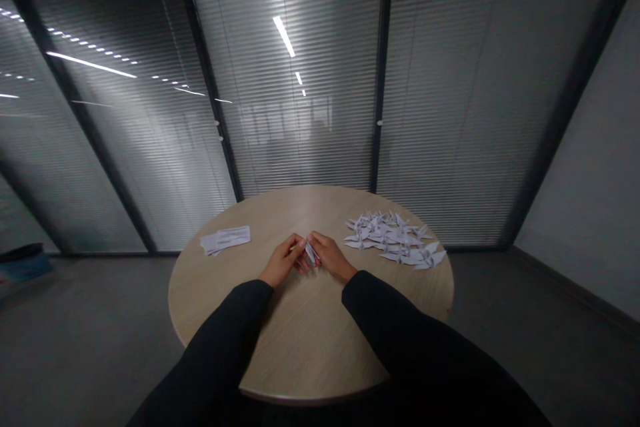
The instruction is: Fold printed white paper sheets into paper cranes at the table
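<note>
The fingers of the left hand (283, 261) and the right hand (329, 256) are closed, and they pinch a small folded piece of white paper (311, 253) from both sides. The two hands are very close, with their fingertips almost meeting around the paper. The paper is held up just over the table and is mostly hidden by the fingers, so its full shape is hard to see.

Both hands are over the middle of a round, light wood table (305, 347). A black left sleeve (215, 343) and a black right sleeve (400, 320) reach in from the near side.

To the right of the hands, a big pile of white paper cranes (394, 237) lies on the table. The cranes are all heaped close together. To the left of the hands, a small stack of flat white paper pieces (225, 240) lies a bit spread out.

Behind the table stands a glass wall with thin blinds (305, 113). Gray floor (90, 327) goes all around the table. A blue and black thing (25, 265) sits far off on the left, by the glass.
</note>
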`<state>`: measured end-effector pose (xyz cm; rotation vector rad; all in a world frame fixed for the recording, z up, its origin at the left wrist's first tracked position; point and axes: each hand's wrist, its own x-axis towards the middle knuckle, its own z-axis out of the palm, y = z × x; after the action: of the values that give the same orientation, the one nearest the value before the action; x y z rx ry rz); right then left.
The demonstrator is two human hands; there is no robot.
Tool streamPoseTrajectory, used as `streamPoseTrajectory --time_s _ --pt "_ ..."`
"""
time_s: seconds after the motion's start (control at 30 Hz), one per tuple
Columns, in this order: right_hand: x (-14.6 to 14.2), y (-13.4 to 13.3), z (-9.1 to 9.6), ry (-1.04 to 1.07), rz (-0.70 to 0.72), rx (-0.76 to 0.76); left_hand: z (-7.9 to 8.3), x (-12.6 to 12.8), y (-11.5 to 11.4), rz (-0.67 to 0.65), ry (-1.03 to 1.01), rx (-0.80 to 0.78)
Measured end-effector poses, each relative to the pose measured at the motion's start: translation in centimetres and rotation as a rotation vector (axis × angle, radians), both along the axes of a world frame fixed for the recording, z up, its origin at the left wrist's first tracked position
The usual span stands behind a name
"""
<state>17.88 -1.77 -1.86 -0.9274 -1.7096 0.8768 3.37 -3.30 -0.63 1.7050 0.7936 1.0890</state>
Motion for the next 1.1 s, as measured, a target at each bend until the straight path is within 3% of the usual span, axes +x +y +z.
streamPoseTrajectory --time_s 0.4,0.9,1.1 --pt "0.26 -0.81 0.76 -0.169 -0.078 0.094 0.05 -0.21 -0.17 -0.027 0.039 0.01" --pt "0.2 -0.55 0.26 -0.116 -0.08 0.143 0.28 -0.01 -0.31 -0.035 0.013 -0.011" --pt "0.25 -0.79 0.46 -0.152 -0.071 0.144 0.15 -0.04 -0.21 0.018 0.038 0.006"
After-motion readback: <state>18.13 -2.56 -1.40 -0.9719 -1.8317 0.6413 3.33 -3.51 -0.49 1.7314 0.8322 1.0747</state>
